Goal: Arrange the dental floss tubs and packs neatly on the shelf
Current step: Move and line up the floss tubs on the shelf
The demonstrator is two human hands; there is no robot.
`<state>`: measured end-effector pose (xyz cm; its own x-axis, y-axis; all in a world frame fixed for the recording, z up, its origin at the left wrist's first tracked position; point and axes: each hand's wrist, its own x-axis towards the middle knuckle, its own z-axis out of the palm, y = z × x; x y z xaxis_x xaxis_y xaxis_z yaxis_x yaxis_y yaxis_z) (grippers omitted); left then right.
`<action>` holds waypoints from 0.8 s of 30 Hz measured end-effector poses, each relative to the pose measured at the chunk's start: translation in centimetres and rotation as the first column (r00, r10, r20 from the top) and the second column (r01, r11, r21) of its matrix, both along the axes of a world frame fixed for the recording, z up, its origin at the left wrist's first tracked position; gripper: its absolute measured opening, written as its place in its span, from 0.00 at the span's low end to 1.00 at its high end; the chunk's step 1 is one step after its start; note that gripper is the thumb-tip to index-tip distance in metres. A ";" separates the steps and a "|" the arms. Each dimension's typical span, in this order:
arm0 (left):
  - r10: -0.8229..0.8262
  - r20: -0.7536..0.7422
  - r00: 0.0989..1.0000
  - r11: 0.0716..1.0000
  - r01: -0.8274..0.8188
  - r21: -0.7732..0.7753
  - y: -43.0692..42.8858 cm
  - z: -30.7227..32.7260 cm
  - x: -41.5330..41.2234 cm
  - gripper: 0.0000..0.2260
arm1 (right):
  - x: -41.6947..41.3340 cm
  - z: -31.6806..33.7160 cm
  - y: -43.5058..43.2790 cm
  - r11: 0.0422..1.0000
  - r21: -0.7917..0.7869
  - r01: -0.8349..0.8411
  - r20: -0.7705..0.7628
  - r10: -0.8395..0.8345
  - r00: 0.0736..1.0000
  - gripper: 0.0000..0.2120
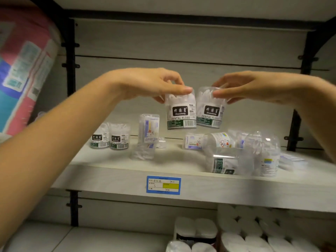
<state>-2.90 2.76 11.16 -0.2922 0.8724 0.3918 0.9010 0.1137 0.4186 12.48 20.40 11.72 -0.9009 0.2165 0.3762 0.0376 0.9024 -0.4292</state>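
Tub in each hand, held above the shelf (112,171).
Left hand (151,84) grips left tub (181,110) by its top, right hand (254,86) the right tub (211,108) — labels forward, probably to extend the upright pair (119,138) at left.

The left hand (145,84) holds one floss tub (181,110) by its top. The right hand (254,87) holds another tub (211,110) just beside it. Both hang above the shelf (109,171), where more tubs stand or lie.
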 end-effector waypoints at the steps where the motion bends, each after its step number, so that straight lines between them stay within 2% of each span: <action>1: -0.029 0.035 0.999 1.000 0.029 0.007 -0.4 -0.2 0.4 0.25 | 0.8 0.0 -0.3 1.000 -0.021 -0.013 0.018 0.013 1.000 0.25; 5: -0.069 0.117 0.991 0.997 0.070 -0.011 -1.8 -1.9 1.5 0.21 | 2.8 -1.2 -1.3 0.997 -0.047 -0.058 0.126 0.064 0.990 0.24; 9: -0.068 0.180 0.981 0.993 0.085 -0.084 -2.5 -3.9 1.8 0.19 | 3.3 -3.1 -2.0 0.993 -0.056 -0.099 0.208 0.109 0.972 0.31; 14: -0.035 0.188 0.982 0.995 0.052 -0.082 -3.4 -4.3 2.2 0.20 | 3.0 -3.8 -2.9 0.990 -0.073 -0.119 0.182 0.131 0.974 0.22; 16: -0.015 0.179 0.984 0.999 0.020 -0.027 -4.3 -4.0 2.4 0.21 | 3.0 -3.6 -3.5 0.993 -0.034 -0.111 0.142 0.115 0.983 0.21; 18: 0.012 0.157 0.988 0.997 -0.025 0.077 -5.5 -3.9 2.3 0.20 | 2.9 -3.6 -4.2 0.996 0.037 -0.076 0.051 0.074 0.996 0.25; 22: 0.127 0.118 0.985 0.945 -0.156 0.287 -9.3 -5.1 0.7 0.20 | 1.7 -5.1 -6.6 0.977 0.211 0.001 -0.258 0.055 0.965 0.23; 24: 0.190 0.122 0.974 0.917 -0.221 0.334 -11.2 -6.0 -0.8 0.21 | 0.3 -6.1 -8.2 0.981 0.195 -0.007 -0.371 0.080 0.925 0.24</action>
